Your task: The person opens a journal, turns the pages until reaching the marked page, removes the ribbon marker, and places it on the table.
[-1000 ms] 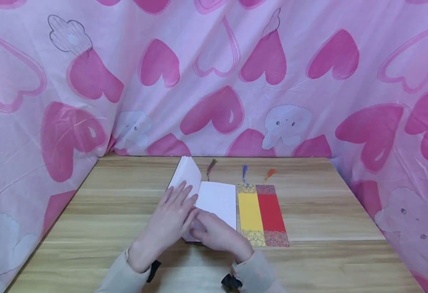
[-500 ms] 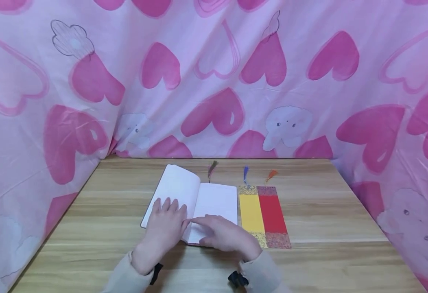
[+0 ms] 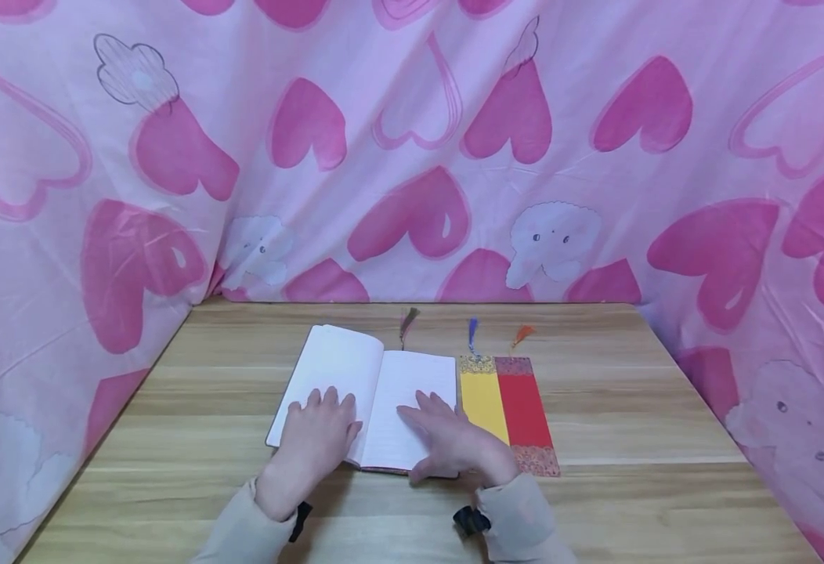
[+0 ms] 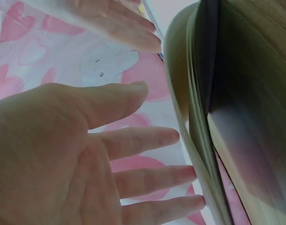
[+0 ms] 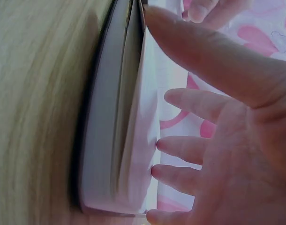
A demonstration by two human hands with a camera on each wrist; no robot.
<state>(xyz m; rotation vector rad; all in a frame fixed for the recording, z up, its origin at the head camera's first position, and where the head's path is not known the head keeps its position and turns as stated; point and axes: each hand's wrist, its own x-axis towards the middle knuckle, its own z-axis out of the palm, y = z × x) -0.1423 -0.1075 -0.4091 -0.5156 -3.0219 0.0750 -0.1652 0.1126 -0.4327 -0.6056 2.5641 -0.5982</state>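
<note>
An open notebook (image 3: 341, 360) with white pages lies on the table, its left side slightly raised. My left hand (image 3: 316, 431) rests with straight fingers on the left page; in the left wrist view its fingertips (image 4: 187, 173) touch the curving page (image 4: 178, 93) above the dark cover. Over the right page, my right hand (image 3: 450, 435) spreads its fingers, and the right wrist view shows fingertips (image 5: 162, 144) at the page surface beside the thick page block (image 5: 103, 154). Neither hand grips anything. A dark tassel (image 3: 408, 323) sticks out past the notebook's top edge.
Right of the notebook lie a yellow bookmark (image 3: 482, 399) with a blue tassel (image 3: 472, 333) and a red bookmark (image 3: 523, 407) with an orange tassel (image 3: 522, 335). A pink heart-patterned cloth (image 3: 398, 157) hangs around the wooden table (image 3: 637, 423).
The notebook's left side has swung down to the left and now lies opened. My left hand moved down with it; my right hand slid from the centre fold to the right page.
</note>
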